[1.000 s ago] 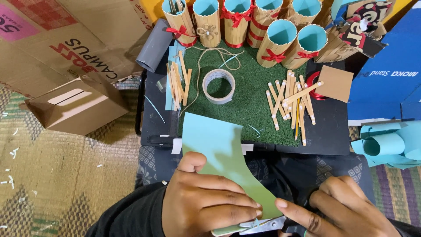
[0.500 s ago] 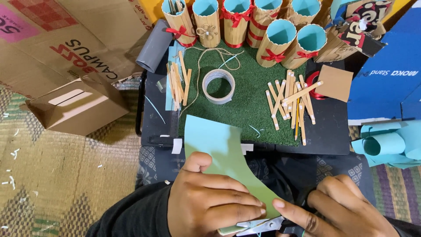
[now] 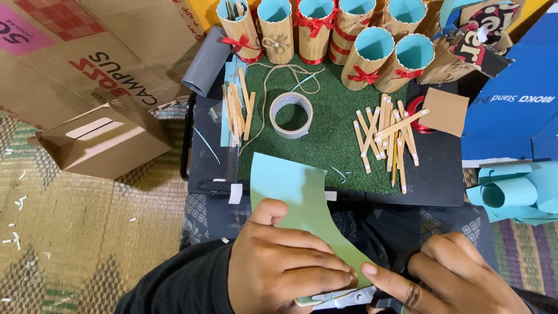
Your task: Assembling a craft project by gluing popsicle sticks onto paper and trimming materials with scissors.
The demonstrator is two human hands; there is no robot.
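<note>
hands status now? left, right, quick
Left hand: closed on the light blue paper sheet.
Right hand: gripping scissors at the sheet's lower edge.

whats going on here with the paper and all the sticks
A person is cutting a light blue paper sheet over their lap. The left hand grips the sheet, and the right hand works scissors at its lower edge. In front, a green mat holds a tape roll and two piles of wooden sticks. Stick-covered cups with blue lining and red ribbons stand along the back.
</note>
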